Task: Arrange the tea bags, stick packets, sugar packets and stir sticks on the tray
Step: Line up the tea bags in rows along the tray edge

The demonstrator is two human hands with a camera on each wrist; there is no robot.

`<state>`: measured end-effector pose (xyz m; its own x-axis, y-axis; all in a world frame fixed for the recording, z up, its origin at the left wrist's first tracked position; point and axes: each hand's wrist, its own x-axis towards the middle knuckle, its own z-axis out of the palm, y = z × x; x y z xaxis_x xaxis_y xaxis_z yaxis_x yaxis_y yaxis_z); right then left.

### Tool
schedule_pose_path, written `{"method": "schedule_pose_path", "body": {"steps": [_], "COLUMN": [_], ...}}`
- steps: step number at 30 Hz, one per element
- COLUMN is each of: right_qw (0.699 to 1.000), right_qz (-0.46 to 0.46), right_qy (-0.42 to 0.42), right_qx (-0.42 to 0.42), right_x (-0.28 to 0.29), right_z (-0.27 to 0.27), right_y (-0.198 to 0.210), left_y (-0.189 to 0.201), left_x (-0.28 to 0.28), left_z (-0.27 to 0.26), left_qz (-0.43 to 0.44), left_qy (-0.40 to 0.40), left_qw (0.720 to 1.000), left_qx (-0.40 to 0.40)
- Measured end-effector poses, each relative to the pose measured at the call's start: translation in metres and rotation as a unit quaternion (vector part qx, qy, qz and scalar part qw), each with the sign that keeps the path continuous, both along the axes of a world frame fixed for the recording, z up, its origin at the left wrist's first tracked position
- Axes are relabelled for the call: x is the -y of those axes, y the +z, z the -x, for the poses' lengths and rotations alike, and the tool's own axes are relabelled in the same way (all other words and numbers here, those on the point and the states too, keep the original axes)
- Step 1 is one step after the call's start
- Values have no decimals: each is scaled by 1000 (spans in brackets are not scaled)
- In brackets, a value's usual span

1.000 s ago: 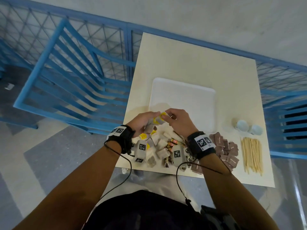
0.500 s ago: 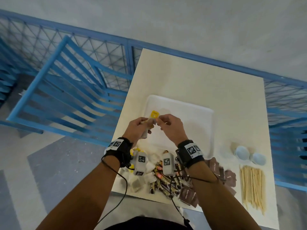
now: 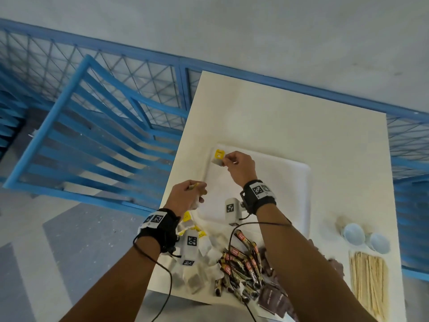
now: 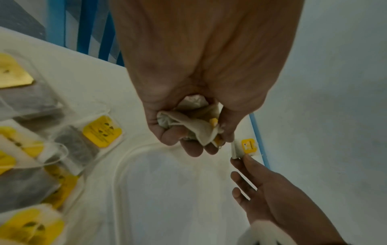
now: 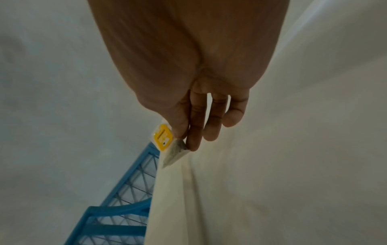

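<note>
At the tray's [image 3: 290,182] far-left corner, right hand [image 3: 240,168] pinches one tea bag [image 3: 218,158] with a yellow tag between thumb and index, other fingers loosely extended; bag hangs right over the corner, can't tell if it's touching. Left hand [image 3: 189,196] sits at the tray's left edge, fingers curled round a bunch of tea bags [image 4: 188,122]. Rest of the tea bags [image 3: 197,259] piled on the table [image 3: 301,117] just near of the tray, stick packets [image 3: 241,266] beside them, brown sugar packets [image 3: 274,298] at the near edge, stir sticks [image 3: 369,282] far right near two pale blue cups [image 3: 364,237].
</note>
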<state>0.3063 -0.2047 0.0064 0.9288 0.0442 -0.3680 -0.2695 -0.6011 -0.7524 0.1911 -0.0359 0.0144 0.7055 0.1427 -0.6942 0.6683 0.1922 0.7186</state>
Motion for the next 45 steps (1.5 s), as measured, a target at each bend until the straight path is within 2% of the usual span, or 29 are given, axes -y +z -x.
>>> {"method": "schedule_pose_path", "body": {"steps": [7,12,21,23,27,30,41,45], "right_qw": [998,996,994,996,996,993,997,995], "right_qz": [52,69,62,39,-40,-45,-24,-56], "right_qy": [-15,-33,-91,-76,38,78,69,23], "right_qx": [-29,-39,-13,-13,-73,-82,-11,-84], "right_x": [-19,-26,-27,-26,-28,-28,-19,-21], "right_z": [-29,-36,-26,-11,25,43,38,44], "right_y": [-21,-27,-23,-18,-11,-7,8,1], "left_y": [-12,-14,-9,-10,-10,-8,-9,-10], "left_x": [-11,-14,-18,-18,-16,-11,-5,-1], "left_z": [-6,-12,-14,-13,-14,-13,-7,-8], "left_qz": [-22,26,55,61,56,53,53,55], "left_qy": [-24,-9,2,6,11,5,38,67], "left_qw": [999,998,998,998,998,998,998,996], "left_qx": [-33,-51,-17,-9,7,17,0,17]}}
